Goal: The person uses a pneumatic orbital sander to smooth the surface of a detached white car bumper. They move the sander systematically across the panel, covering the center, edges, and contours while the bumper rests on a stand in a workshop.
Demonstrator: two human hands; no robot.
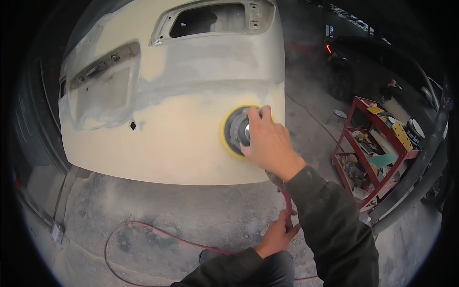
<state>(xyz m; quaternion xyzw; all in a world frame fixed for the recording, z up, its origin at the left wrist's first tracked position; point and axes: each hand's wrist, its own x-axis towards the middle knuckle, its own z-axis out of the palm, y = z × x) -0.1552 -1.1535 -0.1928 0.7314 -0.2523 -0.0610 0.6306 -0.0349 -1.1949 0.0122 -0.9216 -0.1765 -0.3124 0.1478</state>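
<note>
Head view: the round grey sander with yellow rim [234,135] lies directly under the right hand [271,144], which is closed around its top, near the right edge of the cream-and-grey vehicle panel [179,138]. From there, the dark red flexible hose [288,203] leads toward the person; the left hand [277,236] grips it, farther from the panel. To the right, the red metal shelf cart [405,155] carries, on its top level, one yellow perforated strip [401,136] and one dark, white-rimmed bucket [415,135].
</note>
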